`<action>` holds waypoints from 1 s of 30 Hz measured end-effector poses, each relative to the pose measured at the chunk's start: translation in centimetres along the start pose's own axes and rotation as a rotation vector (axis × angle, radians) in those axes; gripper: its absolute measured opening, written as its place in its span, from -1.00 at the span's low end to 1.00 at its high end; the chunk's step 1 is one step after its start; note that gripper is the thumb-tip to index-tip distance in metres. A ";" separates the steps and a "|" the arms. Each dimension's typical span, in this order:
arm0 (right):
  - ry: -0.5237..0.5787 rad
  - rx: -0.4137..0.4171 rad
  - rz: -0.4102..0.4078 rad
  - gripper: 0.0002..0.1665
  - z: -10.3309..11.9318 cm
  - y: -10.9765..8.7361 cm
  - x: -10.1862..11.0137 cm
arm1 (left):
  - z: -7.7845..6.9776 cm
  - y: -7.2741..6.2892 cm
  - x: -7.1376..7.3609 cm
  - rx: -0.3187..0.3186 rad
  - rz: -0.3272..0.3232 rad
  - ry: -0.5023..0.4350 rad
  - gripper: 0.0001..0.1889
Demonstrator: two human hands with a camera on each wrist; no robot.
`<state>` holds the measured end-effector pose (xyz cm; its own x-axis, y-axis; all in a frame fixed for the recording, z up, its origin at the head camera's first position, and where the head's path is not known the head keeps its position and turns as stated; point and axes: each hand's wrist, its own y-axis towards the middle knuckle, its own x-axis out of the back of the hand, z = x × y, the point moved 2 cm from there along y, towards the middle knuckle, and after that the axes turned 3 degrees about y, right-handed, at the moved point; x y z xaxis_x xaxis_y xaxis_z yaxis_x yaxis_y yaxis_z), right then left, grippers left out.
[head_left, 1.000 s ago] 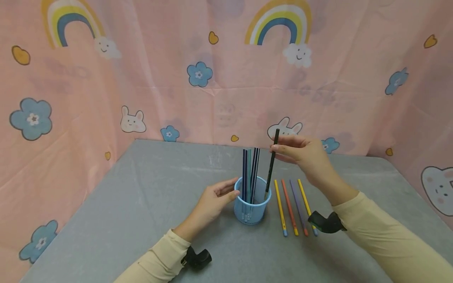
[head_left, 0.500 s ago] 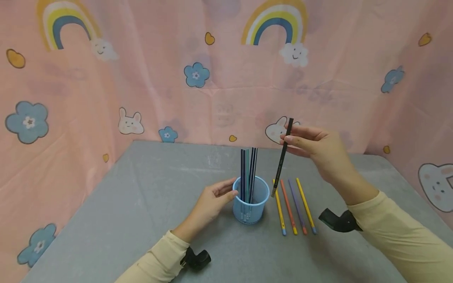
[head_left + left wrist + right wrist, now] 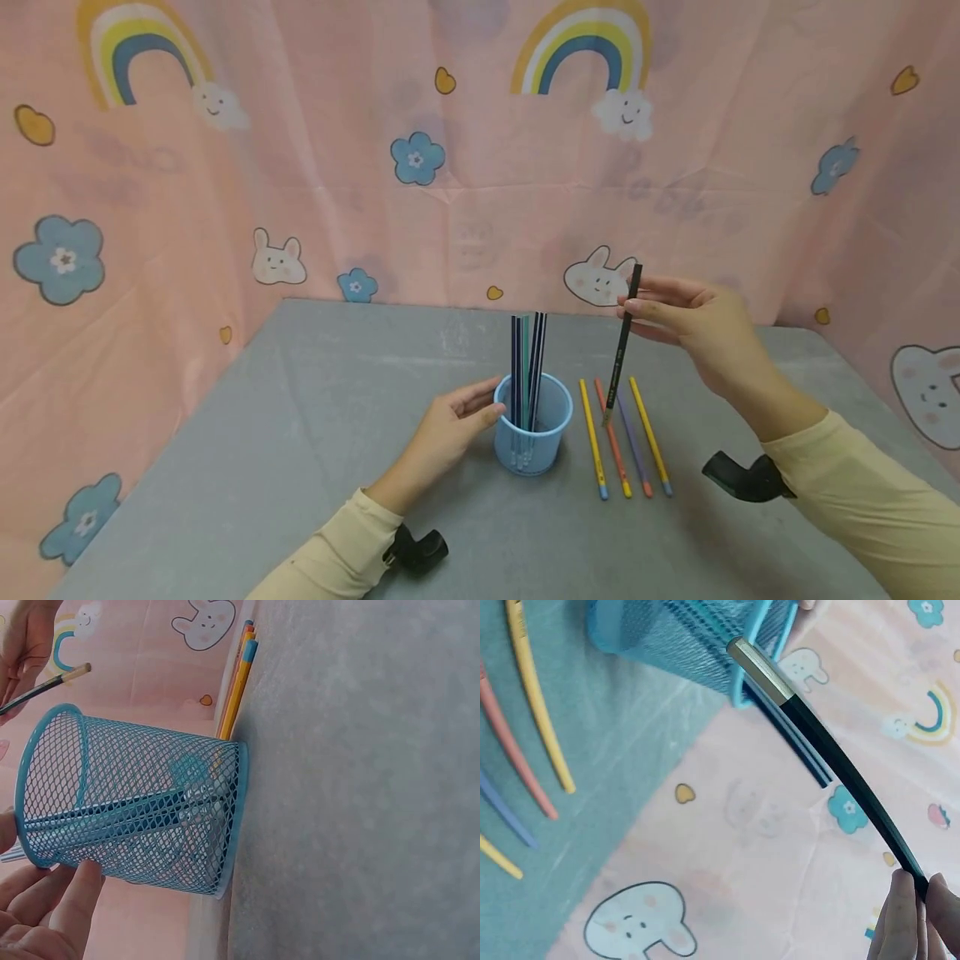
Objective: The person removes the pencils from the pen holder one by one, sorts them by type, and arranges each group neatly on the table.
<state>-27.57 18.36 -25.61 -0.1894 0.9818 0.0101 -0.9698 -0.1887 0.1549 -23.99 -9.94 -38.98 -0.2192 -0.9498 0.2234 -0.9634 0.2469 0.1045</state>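
Observation:
My left hand (image 3: 446,437) holds the side of a light blue mesh pen cup (image 3: 528,454), thumb at the front of the rim and fingers behind. The cup stands upright on the table, with several dark and teal striped sticks (image 3: 517,358) leaning in it. My right hand (image 3: 705,333) pinches a black pencil (image 3: 621,350) near its upper end, right of the cup. The pencil hangs tilted, its metallic gold end (image 3: 761,671) lowermost. In the head view that end overlaps an orange-red pencil (image 3: 619,467) lying on the table.
Beside the orange-red pencil lie a yellow pencil (image 3: 593,442), a purple pencil (image 3: 636,442) and another yellow pencil (image 3: 651,433), in a row right of the cup. The grey table (image 3: 300,400) meets a pink patterned curtain (image 3: 337,100) behind and at both sides.
My right hand has lifted the black pencil out of the cup and carried it right, over the row of pencils, lowering slightly at the end. My left hand stays at the cup.

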 end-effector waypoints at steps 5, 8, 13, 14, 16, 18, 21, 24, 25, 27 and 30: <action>0.009 -0.042 -0.011 -0.76 -0.9 -0.1 1.3 | 0.1 -0.1 -0.1 0.005 0.007 0.000 -0.49; -0.027 -0.060 -0.027 -0.77 -1.3 0.0 2.0 | 0.1 -0.2 -0.1 0.007 0.014 0.005 -0.49; -0.183 -0.084 -0.039 -0.34 -1.8 0.3 2.9 | -0.1 -0.1 0.0 0.003 -0.001 -0.001 -0.49; -0.212 -0.090 -0.038 -0.26 -1.9 0.4 3.1 | -0.1 -0.1 0.0 0.005 -0.004 -0.001 -0.49; -0.247 -0.109 -0.035 -0.18 -2.2 0.3 3.4 | -0.2 -0.1 0.0 0.006 -0.004 -0.001 -0.49; -0.268 -0.134 -0.034 -0.18 -2.6 0.3 3.7 | -0.2 0.0 0.0 0.009 -0.004 0.000 -0.49; -0.326 -0.171 -0.037 -0.20 -3.3 0.2 4.1 | -0.2 0.0 0.0 0.014 -0.004 -0.003 -0.50; -0.380 -0.201 -0.037 -0.20 -4.0 0.1 4.4 | -0.2 0.0 0.0 0.010 -0.003 -0.003 -0.50; -0.390 -0.210 -0.038 -0.19 -4.2 0.0 4.5 | -0.3 0.0 0.0 0.009 -0.002 0.000 -0.50; -0.397 -0.219 -0.034 -0.20 -4.6 -0.1 4.6 | -0.3 0.0 0.0 0.005 -0.003 0.001 -0.50; -0.404 -0.227 -0.046 -0.21 -5.0 -0.1 5.0 | -0.3 0.0 0.0 0.009 -0.002 0.008 -0.50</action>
<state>-29.21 23.15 -30.54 -0.1144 0.9097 0.3992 -0.9934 -0.1004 -0.0557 -23.89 -9.87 -38.67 -0.2160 -0.9486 0.2311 -0.9652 0.2432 0.0964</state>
